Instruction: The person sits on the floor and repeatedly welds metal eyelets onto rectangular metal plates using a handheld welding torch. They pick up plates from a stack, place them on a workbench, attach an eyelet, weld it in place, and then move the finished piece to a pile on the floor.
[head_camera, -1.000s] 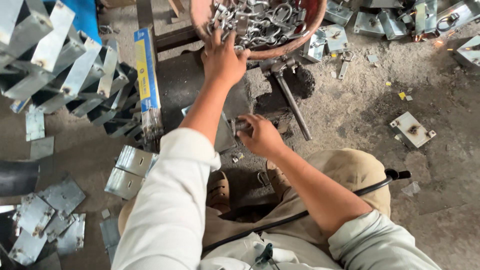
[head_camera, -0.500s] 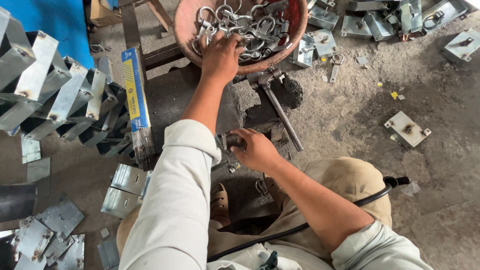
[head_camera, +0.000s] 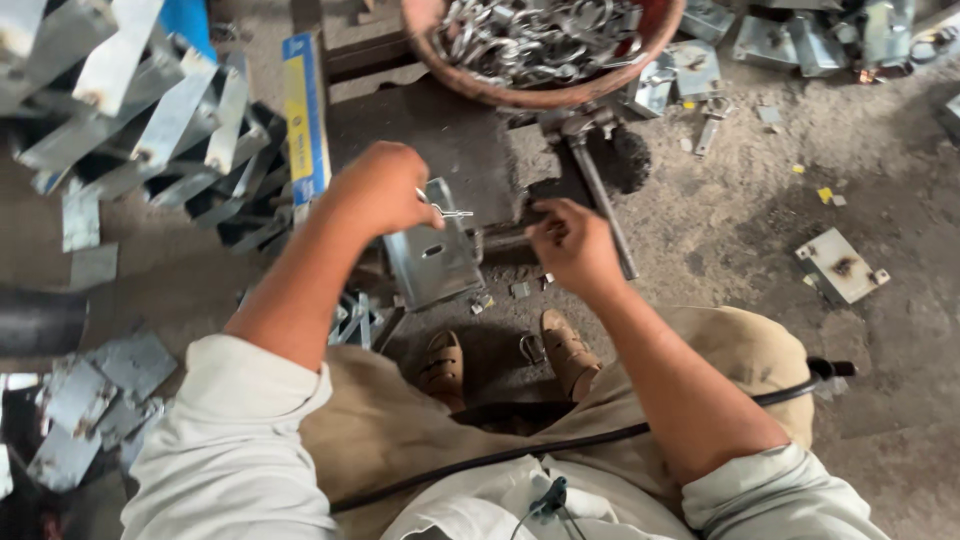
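My left hand (head_camera: 382, 190) is closed around a small bent metal clip (head_camera: 447, 211) whose wire end sticks out to the right. It hovers just above a grey folded metal bracket (head_camera: 433, 258) that stands on the dark work block (head_camera: 440, 140). My right hand (head_camera: 570, 240) is to the right of the bracket, fingers curled and pinching near its right edge; whether it holds a small part is unclear. A round reddish bowl (head_camera: 520, 96) full of several metal clips sits at the top, beyond both hands.
A stack of angled metal brackets (head_camera: 130, 110) fills the top left, beside a blue and yellow box (head_camera: 305, 110). Flat plates (head_camera: 90, 400) lie at lower left. A hammer (head_camera: 600, 190) lies right of the block. Loose brackets (head_camera: 840, 265) dot the dirt floor. My sandalled feet (head_camera: 500, 355) rest below.
My left hand has come back from the bowl with a clip and now sits over the bracket. My right hand stayed by the bracket. The view has tilted down.
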